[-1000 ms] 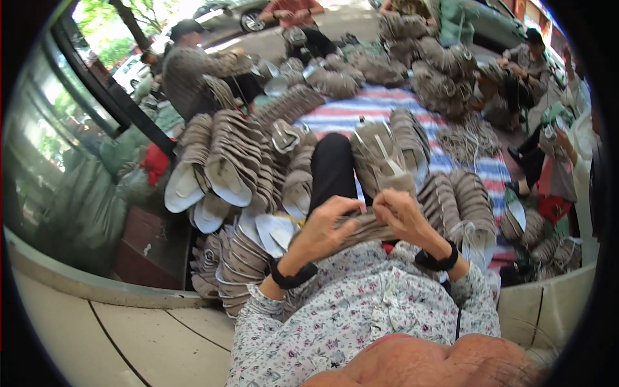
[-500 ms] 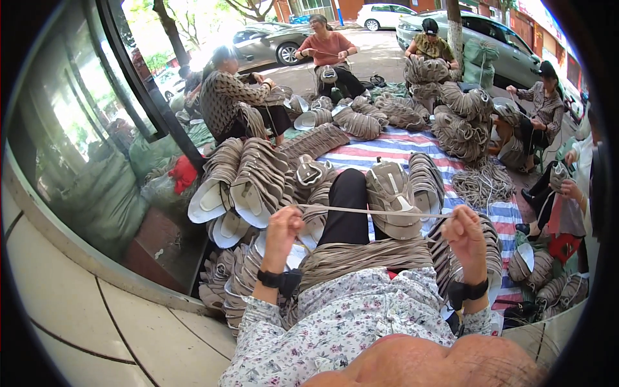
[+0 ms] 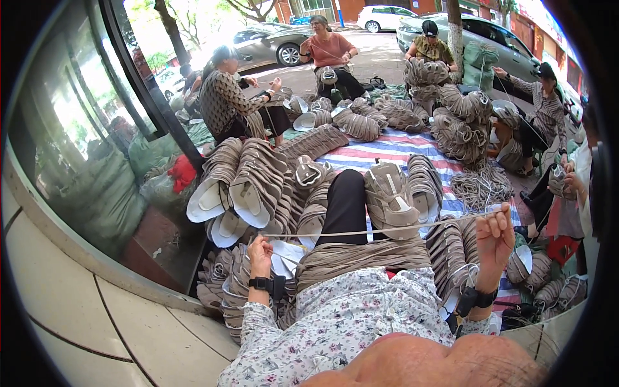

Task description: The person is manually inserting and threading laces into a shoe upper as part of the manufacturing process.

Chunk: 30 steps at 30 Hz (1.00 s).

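A pale grey-beige shoelace point(image 3: 387, 229) is stretched taut across the front of me, above my lap. Its left end is pinched in my left hand point(image 3: 260, 254), and the other end is pinched high up in my right hand point(image 3: 495, 233). Under the lace, a thick bundle of laces point(image 3: 361, 261) lies across my lap. A taupe shoe upper point(image 3: 389, 197) with white trim rests upside toward me by my right knee, on top of other uppers. Just beyond my left hand are stacks of nested uppers point(image 3: 255, 187) with white insides.
A striped plastic sheet point(image 3: 406, 140) covers the ground ahead. Nested uppers point(image 3: 461, 129) rise in a heap at the far right, near a pile of loose laces point(image 3: 482, 187). Several seated co-workers handle laces around it. A glass door point(image 3: 77, 142) stands to my left; parked cars are behind.
My hands have moved farther apart, the left one lower and outward, the right one outward to the right. The lace between them now spans wider and slopes up to the right.
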Available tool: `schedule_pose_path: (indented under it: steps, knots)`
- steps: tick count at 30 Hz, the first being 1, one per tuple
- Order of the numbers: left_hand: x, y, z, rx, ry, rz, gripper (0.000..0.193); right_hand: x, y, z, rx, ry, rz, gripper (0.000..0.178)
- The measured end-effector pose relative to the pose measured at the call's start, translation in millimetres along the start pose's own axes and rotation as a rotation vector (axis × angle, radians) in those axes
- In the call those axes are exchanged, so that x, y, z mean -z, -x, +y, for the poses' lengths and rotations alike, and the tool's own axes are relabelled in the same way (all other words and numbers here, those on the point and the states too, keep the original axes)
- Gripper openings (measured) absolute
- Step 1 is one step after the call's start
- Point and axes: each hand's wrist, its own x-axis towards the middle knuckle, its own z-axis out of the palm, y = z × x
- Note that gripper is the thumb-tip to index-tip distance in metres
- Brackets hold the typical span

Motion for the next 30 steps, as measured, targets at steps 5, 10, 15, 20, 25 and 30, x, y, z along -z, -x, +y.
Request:
schedule_pose_path:
  steps: [5,10,15,20,25,30]
  knots:
    - [29.0,-20.7,-15.1,0.012,-0.006,0.051,0.011,-8.4,-0.8,-16.1,0.048,0.014,-0.013,0.02]
    - [44.1,-26.6,-23.1,-0.021,-0.067,0.097,0.016,-12.5,-2.4,-32.4,0.101,0.015,-0.097,0.023]
    - [20.5,-8.0,-18.8,-0.085,-0.255,0.055,0.017,-28.8,6.5,-20.3,0.101,0.078,0.049,0.032]
    - [-64.4,71.3,20.7,-0.216,-0.738,-0.464,0.023,-18.2,13.5,25.6,-0.113,0.466,0.138,0.026]
    - [-147.7,179.1,47.6,-0.316,-0.869,-1.185,0.021,-35.3,7.8,69.5,-0.485,0.992,-0.211,0.015]
    - [-182.5,219.7,24.6,-0.603,-0.886,-1.372,0.019,-47.7,1.7,120.4,-0.382,1.164,-0.356,0.018]
